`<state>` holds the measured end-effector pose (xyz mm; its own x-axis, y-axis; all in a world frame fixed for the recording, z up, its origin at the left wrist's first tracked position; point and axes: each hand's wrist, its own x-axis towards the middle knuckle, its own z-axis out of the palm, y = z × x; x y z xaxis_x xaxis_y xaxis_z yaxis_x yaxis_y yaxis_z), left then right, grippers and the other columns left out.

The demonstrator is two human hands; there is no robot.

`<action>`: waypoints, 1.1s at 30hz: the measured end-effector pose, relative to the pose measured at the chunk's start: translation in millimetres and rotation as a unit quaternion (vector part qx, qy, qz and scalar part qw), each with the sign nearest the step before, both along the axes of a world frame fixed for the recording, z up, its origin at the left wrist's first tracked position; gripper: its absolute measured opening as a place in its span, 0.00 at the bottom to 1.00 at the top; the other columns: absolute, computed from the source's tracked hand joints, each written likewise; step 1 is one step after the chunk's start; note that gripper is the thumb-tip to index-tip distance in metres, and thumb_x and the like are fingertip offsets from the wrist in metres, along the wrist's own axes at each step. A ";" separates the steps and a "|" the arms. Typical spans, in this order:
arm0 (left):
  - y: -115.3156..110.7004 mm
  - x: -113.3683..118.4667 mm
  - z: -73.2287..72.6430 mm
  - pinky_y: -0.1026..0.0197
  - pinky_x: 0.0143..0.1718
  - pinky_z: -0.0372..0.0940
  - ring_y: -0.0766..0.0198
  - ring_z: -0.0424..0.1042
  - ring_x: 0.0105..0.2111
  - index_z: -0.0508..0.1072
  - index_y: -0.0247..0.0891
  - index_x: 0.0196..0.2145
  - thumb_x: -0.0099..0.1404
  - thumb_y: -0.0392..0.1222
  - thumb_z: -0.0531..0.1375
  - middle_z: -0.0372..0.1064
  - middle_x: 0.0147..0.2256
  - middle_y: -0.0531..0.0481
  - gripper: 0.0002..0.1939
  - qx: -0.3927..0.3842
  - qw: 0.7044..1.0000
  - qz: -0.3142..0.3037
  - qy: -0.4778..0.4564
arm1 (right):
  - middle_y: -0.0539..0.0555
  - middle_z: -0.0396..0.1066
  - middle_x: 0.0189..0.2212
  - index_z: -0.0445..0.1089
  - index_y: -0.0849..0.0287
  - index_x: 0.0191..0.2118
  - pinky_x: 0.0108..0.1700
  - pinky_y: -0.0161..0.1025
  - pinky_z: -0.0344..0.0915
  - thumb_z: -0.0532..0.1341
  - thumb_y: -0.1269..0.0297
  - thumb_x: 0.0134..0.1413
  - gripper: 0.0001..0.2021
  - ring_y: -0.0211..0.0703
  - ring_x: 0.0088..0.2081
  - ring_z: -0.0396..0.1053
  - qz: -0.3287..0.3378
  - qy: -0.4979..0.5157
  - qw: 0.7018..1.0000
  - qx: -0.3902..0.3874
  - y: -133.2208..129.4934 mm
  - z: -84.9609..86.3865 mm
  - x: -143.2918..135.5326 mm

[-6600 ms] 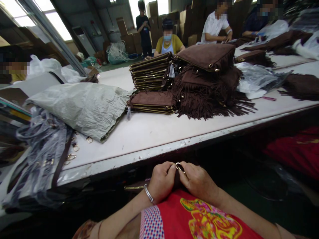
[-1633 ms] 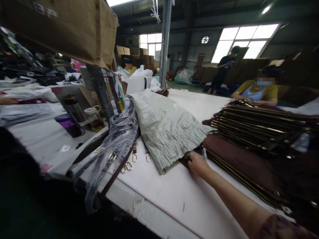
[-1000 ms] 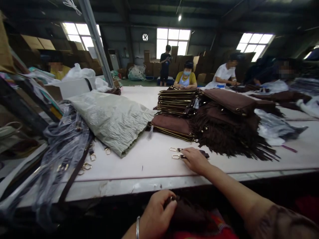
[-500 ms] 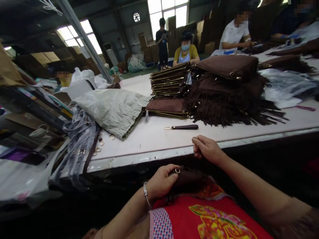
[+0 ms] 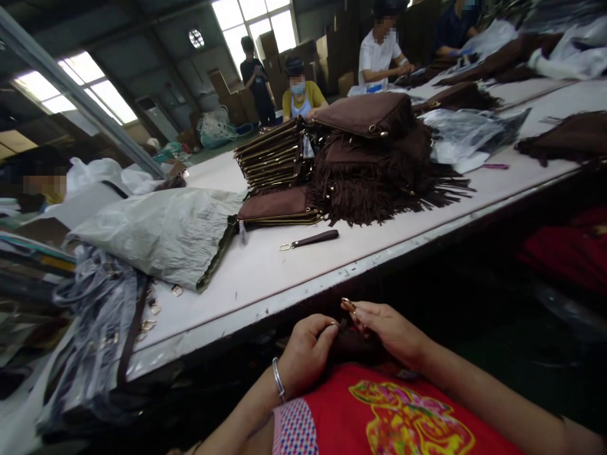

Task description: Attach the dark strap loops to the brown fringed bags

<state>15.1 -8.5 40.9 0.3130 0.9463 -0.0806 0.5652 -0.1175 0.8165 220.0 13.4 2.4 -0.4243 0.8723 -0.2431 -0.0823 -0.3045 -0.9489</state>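
Note:
My left hand (image 5: pixel 306 351) is closed at the table's front edge, thumb and forefinger pinching the edge of a dark brown bag (image 5: pixel 355 341) at a small gold ring. Most of that bag is hidden in shadow between my hands, over my lap. Close by on the right, my right hand (image 5: pixel 393 332) is closed on a gold metal clasp (image 5: pixel 348 304), which sticks out past the fingertips, slightly apart from the ring. On the table beyond lies a brown wrist strap (image 5: pixel 315 239) with a gold clip at its left end.
A stack of brown fringed bags (image 5: pixel 363 117) with gold zips stands on the table (image 5: pixel 265 278). Left of it lie a grey-white woven sack (image 5: pixel 156 234), plastic-wrapped straps (image 5: pixel 95 309) and loose gold clasps (image 5: pixel 154 308). Clear plastic (image 5: pixel 465 136) lies to the right. Several people work across the table.
My right hand has come down toward my left hand, and the gold clasp now shows at its fingertips. My left hand keeps its pinch. The view has turned to the right and tilted.

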 end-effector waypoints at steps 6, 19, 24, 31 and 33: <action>-1.2 -5.7 -7.5 0.63 0.41 0.65 0.63 0.72 0.36 0.77 0.38 0.38 0.68 0.43 0.54 0.76 0.36 0.48 0.12 -0.048 0.998 0.010 -0.042 | 0.51 0.65 0.33 0.74 0.57 0.38 0.38 0.39 0.62 0.55 0.59 0.63 0.12 0.40 0.35 0.65 0.064 -0.182 0.966 0.169 -4.1 4.7 -10.1; 11.4 -17.6 -23.3 0.66 0.29 0.62 0.66 0.67 0.28 0.79 0.34 0.30 0.65 0.53 0.56 0.73 0.28 0.51 0.19 -0.161 0.977 0.112 -0.088 | 0.61 0.70 0.45 0.60 0.60 0.60 0.48 0.42 0.71 0.51 0.70 0.65 0.19 0.46 0.46 0.69 0.054 -0.330 0.807 0.487 -8.3 -10.8 -22.6; 13.7 -18.9 -25.5 0.65 0.29 0.62 0.66 0.67 0.28 0.79 0.35 0.30 0.64 0.51 0.57 0.73 0.28 0.50 0.18 -0.178 0.974 0.113 -0.086 | 0.61 0.72 0.43 0.60 0.62 0.59 0.45 0.42 0.72 0.49 0.67 0.66 0.18 0.46 0.43 0.72 0.101 -0.364 0.818 0.433 -4.3 -8.5 -30.4; 16.2 -22.0 -20.1 0.65 0.31 0.63 0.64 0.69 0.30 0.79 0.33 0.33 0.65 0.48 0.55 0.75 0.30 0.49 0.17 -0.202 0.974 0.071 -0.077 | 0.58 0.72 0.36 0.64 0.61 0.49 0.39 0.41 0.68 0.48 0.67 0.63 0.13 0.46 0.37 0.71 0.172 -0.437 0.802 0.370 0.2 -16.5 -37.6; 14.7 -25.0 -21.3 0.65 0.34 0.65 0.64 0.70 0.32 0.78 0.34 0.38 0.63 0.43 0.57 0.76 0.33 0.49 0.13 -0.214 0.972 0.030 -0.093 | 0.57 0.72 0.34 0.64 0.60 0.46 0.38 0.40 0.67 0.48 0.67 0.64 0.11 0.45 0.36 0.70 0.181 -0.440 0.807 0.351 0.5 -20.0 -38.0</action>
<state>-9.9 6.2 19.6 0.3045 0.8558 -0.4181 0.3975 0.2847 0.8723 182.0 13.9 -17.6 -0.6157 0.7830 -0.0891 0.6899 0.4810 -0.5410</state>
